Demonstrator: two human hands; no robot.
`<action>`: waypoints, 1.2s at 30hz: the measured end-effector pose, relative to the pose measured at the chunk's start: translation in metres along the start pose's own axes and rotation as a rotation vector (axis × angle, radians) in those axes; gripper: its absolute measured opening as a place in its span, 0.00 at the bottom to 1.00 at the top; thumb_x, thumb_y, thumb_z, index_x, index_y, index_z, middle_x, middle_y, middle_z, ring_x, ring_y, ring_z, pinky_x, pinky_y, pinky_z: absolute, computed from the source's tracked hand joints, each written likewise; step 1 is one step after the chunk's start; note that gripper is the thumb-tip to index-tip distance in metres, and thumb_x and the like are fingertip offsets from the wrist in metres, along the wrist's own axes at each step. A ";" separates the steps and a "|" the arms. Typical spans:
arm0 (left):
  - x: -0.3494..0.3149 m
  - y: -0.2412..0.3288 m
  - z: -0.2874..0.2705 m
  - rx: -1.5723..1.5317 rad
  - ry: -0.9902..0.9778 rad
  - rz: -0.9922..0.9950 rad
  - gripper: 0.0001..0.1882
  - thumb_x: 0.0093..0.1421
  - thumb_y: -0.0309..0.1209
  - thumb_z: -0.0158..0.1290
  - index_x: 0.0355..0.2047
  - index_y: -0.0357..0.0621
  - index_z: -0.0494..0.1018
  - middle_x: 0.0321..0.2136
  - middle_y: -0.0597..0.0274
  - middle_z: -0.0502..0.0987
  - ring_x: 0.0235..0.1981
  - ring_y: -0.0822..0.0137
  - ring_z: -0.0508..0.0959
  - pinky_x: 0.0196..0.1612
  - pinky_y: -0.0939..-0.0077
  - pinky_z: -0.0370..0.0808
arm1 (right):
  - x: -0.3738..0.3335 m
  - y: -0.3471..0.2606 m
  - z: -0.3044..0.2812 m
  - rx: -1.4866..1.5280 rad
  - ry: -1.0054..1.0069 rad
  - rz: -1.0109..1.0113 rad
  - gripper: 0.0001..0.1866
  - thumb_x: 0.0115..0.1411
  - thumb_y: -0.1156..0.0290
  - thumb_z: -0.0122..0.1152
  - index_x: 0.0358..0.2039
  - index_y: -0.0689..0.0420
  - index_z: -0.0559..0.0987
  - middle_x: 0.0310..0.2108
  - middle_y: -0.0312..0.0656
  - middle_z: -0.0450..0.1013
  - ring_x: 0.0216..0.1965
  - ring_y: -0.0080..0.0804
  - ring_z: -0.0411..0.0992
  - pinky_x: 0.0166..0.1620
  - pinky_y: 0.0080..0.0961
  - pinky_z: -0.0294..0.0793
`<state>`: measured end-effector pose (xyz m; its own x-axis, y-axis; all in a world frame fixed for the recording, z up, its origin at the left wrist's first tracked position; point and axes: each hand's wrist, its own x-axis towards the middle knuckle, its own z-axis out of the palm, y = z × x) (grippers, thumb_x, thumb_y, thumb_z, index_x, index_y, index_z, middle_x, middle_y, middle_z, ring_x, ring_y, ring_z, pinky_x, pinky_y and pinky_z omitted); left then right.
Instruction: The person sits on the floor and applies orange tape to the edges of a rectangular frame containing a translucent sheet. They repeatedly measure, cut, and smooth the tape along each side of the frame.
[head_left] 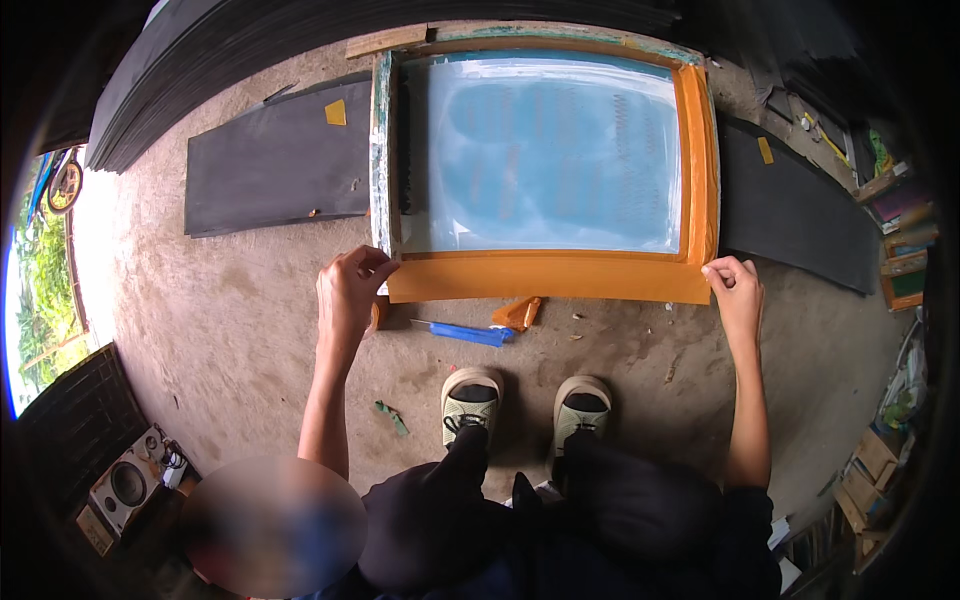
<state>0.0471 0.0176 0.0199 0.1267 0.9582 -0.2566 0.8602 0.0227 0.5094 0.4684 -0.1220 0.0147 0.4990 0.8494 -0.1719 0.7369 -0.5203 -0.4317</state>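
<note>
A wide strip of orange-brown tape (550, 278) stretches along the near side of a screen-printing frame (381, 150). My left hand (348, 290) pinches the strip's left end by the frame's near left corner. At the near right corner, my right hand (736, 290) pinches the other end between thumb and fingers. Blue mesh (555, 150) fills the frame, with faint printed patterns in it. More orange tape (703, 160) covers the frame's right side. Partly hidden beside my left hand is what looks like a tape roll (376, 318). Whether the strip's whole length is stuck down I cannot tell.
A blue utility knife (468, 333) and crumpled tape (517, 314) lie on the concrete floor between frame and feet. Dark sheets (275, 165) extend from under the frame on both sides. Stacked black sheets (200, 80) stand far left, a speaker (128, 485) near left.
</note>
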 end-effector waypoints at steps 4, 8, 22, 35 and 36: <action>0.018 0.008 0.001 0.132 -0.030 0.119 0.06 0.46 0.29 0.59 0.23 0.39 0.76 0.20 0.57 0.76 0.25 0.61 0.75 0.33 0.70 0.71 | 0.022 0.000 0.006 -0.075 -0.105 -0.064 0.05 0.50 0.71 0.61 0.24 0.59 0.76 0.19 0.39 0.72 0.26 0.31 0.67 0.30 0.29 0.67; 0.022 0.010 0.008 0.215 -0.079 0.141 0.07 0.47 0.29 0.58 0.24 0.38 0.74 0.23 0.58 0.76 0.29 0.60 0.73 0.35 0.67 0.70 | 0.029 0.000 0.008 -0.109 -0.155 -0.169 0.04 0.48 0.75 0.61 0.22 0.61 0.75 0.19 0.40 0.72 0.28 0.35 0.66 0.33 0.32 0.66; 0.033 0.004 0.011 0.360 -0.174 0.434 0.06 0.46 0.25 0.58 0.24 0.42 0.72 0.23 0.63 0.75 0.31 0.64 0.72 0.33 0.70 0.71 | 0.042 -0.019 0.012 -0.408 -0.230 -0.563 0.04 0.47 0.80 0.58 0.20 0.62 0.72 0.23 0.43 0.70 0.34 0.37 0.65 0.40 0.31 0.66; 0.041 0.003 0.017 0.463 -0.255 0.498 0.05 0.46 0.26 0.59 0.23 0.43 0.73 0.22 0.63 0.76 0.31 0.66 0.74 0.33 0.71 0.72 | 0.045 -0.018 0.016 -0.456 -0.332 -0.597 0.02 0.46 0.81 0.57 0.19 0.65 0.73 0.22 0.48 0.70 0.35 0.41 0.66 0.43 0.36 0.64; 0.041 0.003 0.017 0.462 -0.261 0.480 0.05 0.46 0.25 0.59 0.23 0.43 0.73 0.22 0.64 0.76 0.31 0.66 0.74 0.33 0.71 0.73 | 0.045 -0.017 0.016 -0.461 -0.332 -0.608 0.02 0.46 0.81 0.57 0.19 0.65 0.73 0.22 0.48 0.70 0.35 0.41 0.66 0.42 0.35 0.64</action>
<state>0.0637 0.0522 -0.0030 0.6079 0.7315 -0.3088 0.7940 -0.5627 0.2301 0.4712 -0.0734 0.0001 -0.1535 0.9385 -0.3092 0.9834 0.1146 -0.1403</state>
